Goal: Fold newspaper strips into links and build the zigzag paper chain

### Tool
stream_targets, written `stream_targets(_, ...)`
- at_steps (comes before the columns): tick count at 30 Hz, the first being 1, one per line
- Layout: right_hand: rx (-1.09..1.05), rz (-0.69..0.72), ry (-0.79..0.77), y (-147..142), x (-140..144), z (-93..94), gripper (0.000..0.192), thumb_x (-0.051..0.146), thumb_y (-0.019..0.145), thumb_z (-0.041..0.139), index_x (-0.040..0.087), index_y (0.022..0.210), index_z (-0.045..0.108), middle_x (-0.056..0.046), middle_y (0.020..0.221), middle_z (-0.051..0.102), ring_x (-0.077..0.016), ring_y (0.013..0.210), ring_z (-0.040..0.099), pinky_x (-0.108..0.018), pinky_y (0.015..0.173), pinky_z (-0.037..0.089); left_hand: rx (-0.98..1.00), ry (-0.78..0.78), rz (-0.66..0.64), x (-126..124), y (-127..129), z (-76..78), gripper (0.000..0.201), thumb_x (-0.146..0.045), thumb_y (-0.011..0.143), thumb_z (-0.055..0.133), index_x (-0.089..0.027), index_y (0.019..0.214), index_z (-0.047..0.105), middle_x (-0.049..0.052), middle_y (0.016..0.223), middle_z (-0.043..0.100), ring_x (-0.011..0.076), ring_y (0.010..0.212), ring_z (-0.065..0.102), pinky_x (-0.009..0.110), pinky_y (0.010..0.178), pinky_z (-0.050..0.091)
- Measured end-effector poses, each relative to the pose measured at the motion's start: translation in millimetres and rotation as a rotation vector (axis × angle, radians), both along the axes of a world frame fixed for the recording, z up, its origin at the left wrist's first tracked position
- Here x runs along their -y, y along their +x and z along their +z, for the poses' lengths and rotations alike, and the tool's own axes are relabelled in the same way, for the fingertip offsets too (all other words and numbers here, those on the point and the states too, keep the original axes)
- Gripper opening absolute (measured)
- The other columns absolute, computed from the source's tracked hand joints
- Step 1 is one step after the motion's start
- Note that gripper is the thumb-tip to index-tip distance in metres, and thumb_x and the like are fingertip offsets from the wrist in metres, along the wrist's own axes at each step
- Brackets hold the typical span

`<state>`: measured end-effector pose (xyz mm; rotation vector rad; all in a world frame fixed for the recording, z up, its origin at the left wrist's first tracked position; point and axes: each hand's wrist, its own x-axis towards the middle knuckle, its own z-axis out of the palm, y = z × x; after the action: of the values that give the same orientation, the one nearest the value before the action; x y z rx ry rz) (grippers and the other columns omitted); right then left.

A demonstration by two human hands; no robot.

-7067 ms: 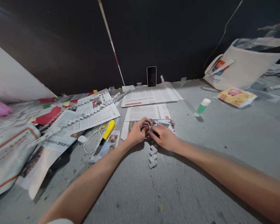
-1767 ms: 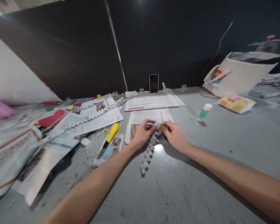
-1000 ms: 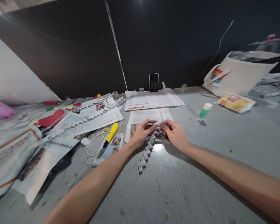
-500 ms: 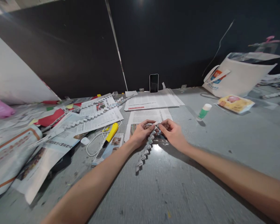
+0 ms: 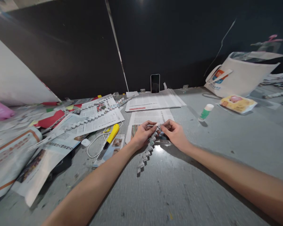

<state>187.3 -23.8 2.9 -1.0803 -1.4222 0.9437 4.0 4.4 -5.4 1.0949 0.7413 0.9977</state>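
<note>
Grey surface (image 5: 202, 175) runs to a black wall at the far edge. Left side is covered w/ spread newspapers (image 5: 61, 138), some red paper (image 5: 49, 119) among them. A long folded-newspaper chain (image 5: 89, 118) lies across those sheets, running diagonally toward the far edge. White tote bag (image 5: 245, 78) stands at the far right corner, a yellow snack packet (image 5: 238, 104) just in front of it. Two more newspaper sheets (image 5: 153, 102) lie flat at the far edge mid-surface, w/ a smartphone (image 5: 155, 83) propped upright against the wall behind them. Nearer, a white cable (image 5: 94, 146) loops beside a yellow utility knife (image 5: 111, 135), both left of the hands. Green-and-white glue stick (image 5: 205, 112) lies tilted on bare surface, right of the hands, well apart from them.

Both forearms reach in from the near edge & meet mid-surface over a newspaper page. Left hand (image 5: 142, 135) & right hand (image 5: 175, 134) face each other, fingertips almost touching. Each grip is pressed together, pinching the top end of a short folded paper chain (image 5: 146, 153). Chain is zigzag-folded newsprint; upper end sits between the two hands, the rest trails toward the near edge & slightly left, lower links resting on the bare surface. Exact finger placement on the top link is too small to tell.
</note>
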Motion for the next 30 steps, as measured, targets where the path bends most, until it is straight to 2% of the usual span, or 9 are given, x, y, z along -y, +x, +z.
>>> stream_targets(8,0.068,-0.008,0.013,1.1,0.3,-1.1,0.035,0.056,0.092,0.071,0.022,0.088,0.070,-0.004,0.075,0.069,-0.0179,0.066,0.060,-0.032,0.062,0.047,-0.083,0.107,0.057,-2.1,-1.0,-5.6,0.049,-0.051,0.075,0.092,-0.017,0.096,0.064,0.000,0.077,0.066,0.0103,0.066,0.060,0.023,0.064,0.043)
stream_targets(15,0.085,-0.027,0.047,1.5,-0.9,-5.4,0.036,0.057,0.090,0.072,0.023,0.079,0.064,0.000,0.067,0.061,-0.0159,0.061,0.052,-0.031,0.058,0.044,-0.061,0.116,0.042,-2.4,-0.4,-8.1,0.045,-0.046,0.075,0.092,-0.017,0.095,0.063,0.003,0.088,0.069,0.0121,0.075,0.064,0.024,0.071,0.046)
stream_targets(22,0.064,-0.014,0.037,1.4,-2.6,-5.2,0.036,0.055,0.090,0.071,0.023,0.077,0.061,0.000,0.067,0.059,-0.0150,0.061,0.050,-0.030,0.059,0.041,-0.086,0.130,0.051,-1.5,-0.2,-6.9,0.045,-0.049,0.077,0.090,-0.018,0.095,0.062,0.001,0.083,0.067,0.0117,0.073,0.061,0.024,0.069,0.044)
stream_targets(30,0.076,-0.006,0.031,2.8,-4.1,-7.0,0.035,0.052,0.090,0.070,0.023,0.076,0.058,0.002,0.066,0.054,-0.0148,0.061,0.048,-0.030,0.060,0.040,-0.180,0.218,0.069,3.0,-0.2,-0.6,0.047,-0.054,0.080,0.087,-0.018,0.093,0.061,0.002,0.082,0.067,0.0130,0.074,0.059,0.026,0.070,0.042)
